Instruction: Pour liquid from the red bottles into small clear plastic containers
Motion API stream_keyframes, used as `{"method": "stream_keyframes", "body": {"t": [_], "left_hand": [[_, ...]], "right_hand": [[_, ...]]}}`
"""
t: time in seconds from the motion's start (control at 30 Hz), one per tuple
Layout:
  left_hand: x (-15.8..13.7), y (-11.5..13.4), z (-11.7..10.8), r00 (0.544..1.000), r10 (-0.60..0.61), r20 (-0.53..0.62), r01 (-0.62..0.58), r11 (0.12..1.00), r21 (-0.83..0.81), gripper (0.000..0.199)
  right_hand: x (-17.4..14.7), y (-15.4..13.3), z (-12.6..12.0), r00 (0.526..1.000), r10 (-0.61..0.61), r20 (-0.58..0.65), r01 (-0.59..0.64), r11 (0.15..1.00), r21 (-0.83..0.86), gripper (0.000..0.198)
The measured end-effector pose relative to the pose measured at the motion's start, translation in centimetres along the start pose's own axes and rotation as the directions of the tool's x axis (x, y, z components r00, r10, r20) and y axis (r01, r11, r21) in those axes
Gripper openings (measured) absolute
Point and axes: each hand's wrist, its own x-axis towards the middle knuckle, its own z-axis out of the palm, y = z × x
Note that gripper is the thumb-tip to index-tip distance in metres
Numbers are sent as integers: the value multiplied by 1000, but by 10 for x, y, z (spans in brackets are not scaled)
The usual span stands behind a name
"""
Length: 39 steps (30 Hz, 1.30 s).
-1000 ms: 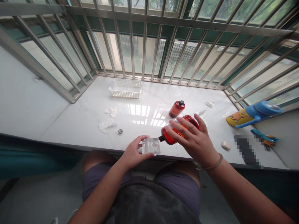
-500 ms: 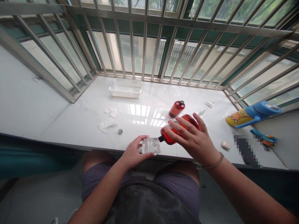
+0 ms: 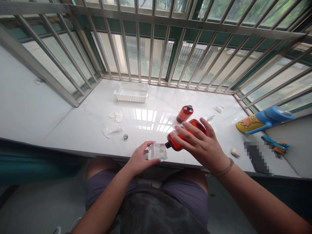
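Note:
My left hand point(image 3: 140, 158) grips a small clear square container point(image 3: 158, 153) by its sides, close to the counter's front edge. In my right hand point(image 3: 203, 146) is a red bottle point(image 3: 175, 141), tipped over to the left with its dark neck at the container's right side. Whether liquid is flowing I cannot tell. A second red bottle point(image 3: 184, 114), with a black cap, stands just behind the tilted one. To the left of the container lies a small dark ring-shaped cap point(image 3: 125, 136) on the counter.
On the white counter point(image 3: 156, 97) are a white basket point(image 3: 131, 98), crumpled tissues point(image 3: 112, 130), a pale soap-like piece point(image 3: 235, 151), and a clear plastic piece point(image 3: 211, 117). At right are a blue-yellow flask point(image 3: 264, 119), a blurred dark object point(image 3: 258, 159) and keys with a blue strap point(image 3: 275, 143). Metal bars point(image 3: 151, 48) line the back.
My right hand and the tilted bottle have shifted very slightly to the left. The container in my left hand stays almost where it was.

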Motion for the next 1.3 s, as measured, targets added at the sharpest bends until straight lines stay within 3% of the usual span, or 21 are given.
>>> {"method": "stream_keyframes", "body": {"t": [1.3], "left_hand": [[3,-7,3,1000,28,6,-28,999,-30,75]], "right_hand": [[9,4,-4,994,-76,73,76,997,7,53]]}}
